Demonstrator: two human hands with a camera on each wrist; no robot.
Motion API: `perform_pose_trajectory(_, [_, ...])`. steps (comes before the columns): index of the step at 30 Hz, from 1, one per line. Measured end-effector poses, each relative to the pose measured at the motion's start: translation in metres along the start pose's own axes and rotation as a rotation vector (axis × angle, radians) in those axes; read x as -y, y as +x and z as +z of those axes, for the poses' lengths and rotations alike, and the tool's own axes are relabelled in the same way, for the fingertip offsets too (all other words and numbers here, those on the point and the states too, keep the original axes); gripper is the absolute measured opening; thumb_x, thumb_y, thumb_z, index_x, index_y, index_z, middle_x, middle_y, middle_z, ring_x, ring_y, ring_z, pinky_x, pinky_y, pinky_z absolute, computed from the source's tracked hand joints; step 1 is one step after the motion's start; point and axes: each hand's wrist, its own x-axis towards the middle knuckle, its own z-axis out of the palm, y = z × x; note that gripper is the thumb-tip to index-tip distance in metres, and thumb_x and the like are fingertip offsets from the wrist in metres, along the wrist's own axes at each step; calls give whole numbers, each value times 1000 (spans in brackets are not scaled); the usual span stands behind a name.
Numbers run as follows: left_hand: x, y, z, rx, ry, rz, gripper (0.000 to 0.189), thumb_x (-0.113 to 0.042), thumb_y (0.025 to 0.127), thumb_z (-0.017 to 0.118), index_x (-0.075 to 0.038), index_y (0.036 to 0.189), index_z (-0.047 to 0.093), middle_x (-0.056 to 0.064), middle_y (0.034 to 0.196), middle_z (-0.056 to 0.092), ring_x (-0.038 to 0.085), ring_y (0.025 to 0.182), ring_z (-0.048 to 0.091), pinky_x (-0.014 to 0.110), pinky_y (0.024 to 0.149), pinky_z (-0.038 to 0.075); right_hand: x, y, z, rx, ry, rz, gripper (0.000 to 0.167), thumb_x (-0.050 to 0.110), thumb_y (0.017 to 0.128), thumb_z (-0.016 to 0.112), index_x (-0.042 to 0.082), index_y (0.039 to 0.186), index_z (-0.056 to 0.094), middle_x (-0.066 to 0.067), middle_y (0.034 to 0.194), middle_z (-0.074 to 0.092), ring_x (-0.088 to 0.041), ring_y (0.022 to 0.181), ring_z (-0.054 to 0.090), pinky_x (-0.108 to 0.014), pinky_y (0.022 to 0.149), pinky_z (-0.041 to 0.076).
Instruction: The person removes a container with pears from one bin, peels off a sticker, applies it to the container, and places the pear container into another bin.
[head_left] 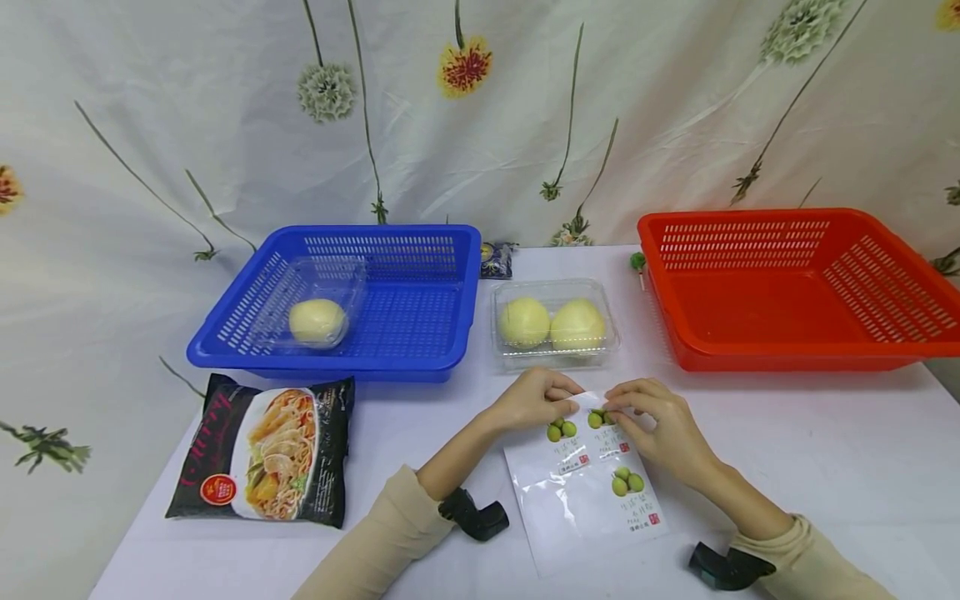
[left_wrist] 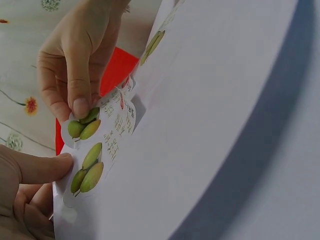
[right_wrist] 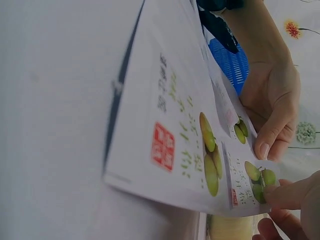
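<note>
A white sticker sheet (head_left: 558,500) lies before me, its top edge raised. Three stickers printed with green fruit and writing show on it; the lower left part is bare backing. My left hand (head_left: 532,398) grips the top left edge, thumb (left_wrist: 47,169) on the front face. With thumb and fingertips my right hand (head_left: 663,425) pinches the top right sticker (left_wrist: 82,129) by its fruit picture, and that sticker's lower end curls away from the sheet. A third sticker (right_wrist: 210,155) lies flat lower on the right side.
Behind the hands stands a clear box (head_left: 555,362) with two pale round fruits. A blue basket (head_left: 405,362) at left holds another clear box with one fruit. A red basket (head_left: 795,354) is at right, a black noodle bag (head_left: 258,450) front left. A small dark packet (head_left: 497,261) lies behind.
</note>
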Motion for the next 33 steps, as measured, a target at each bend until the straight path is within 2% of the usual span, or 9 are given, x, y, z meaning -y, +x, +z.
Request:
perform_pose_trajectory(5, [2, 2, 1, -5, 10, -4, 25, 1, 87, 58, 11, 109, 63, 20, 97, 69, 22, 85, 69, 14, 75, 48, 2, 0, -1, 12, 5, -14, 30, -17, 61, 77, 4, 81, 71, -5, 91, 66, -18, 84, 57, -22, 66, 52])
perform_pose_trajectory(11, [3, 2, 1, -24, 49, -17, 23, 1, 86, 59, 10, 107, 64, 18, 94, 70, 20, 82, 69, 14, 74, 48, 5, -1, -3, 41, 6, -14, 31, -17, 61, 77, 8, 79, 72, -3, 92, 64, -20, 88, 57, -8, 81, 43])
perform_pose_trajectory(13, [3, 3, 1, -30, 59, -23, 23, 0, 86, 59, 9, 106, 65, 18, 93, 71, 20, 82, 69, 14, 72, 48, 5, -2, -3, 53, 8, -13, 31, -17, 61, 77, 8, 78, 72, -1, 91, 64, -19, 89, 56, -7, 84, 40])
perform_pose_trajectory(21, [5, 4, 2, -30, 62, -24, 23, 1, 85, 60, 9, 106, 65, 20, 94, 70, 24, 84, 70, 15, 71, 49, 7, -5, -5, 88, 14, -27, 27, -13, 63, 77, 9, 77, 71, 2, 88, 63, -14, 89, 53, -9, 84, 39])
perform_pose_trajectory(33, [7, 7, 2, -35, 75, -22, 22, 1, 85, 60, 9, 105, 65, 20, 93, 70, 25, 83, 70, 17, 69, 50, 13, -6, -9, 118, 36, -64, 32, -13, 61, 79, 13, 78, 71, 6, 87, 62, -11, 87, 52, -12, 82, 41])
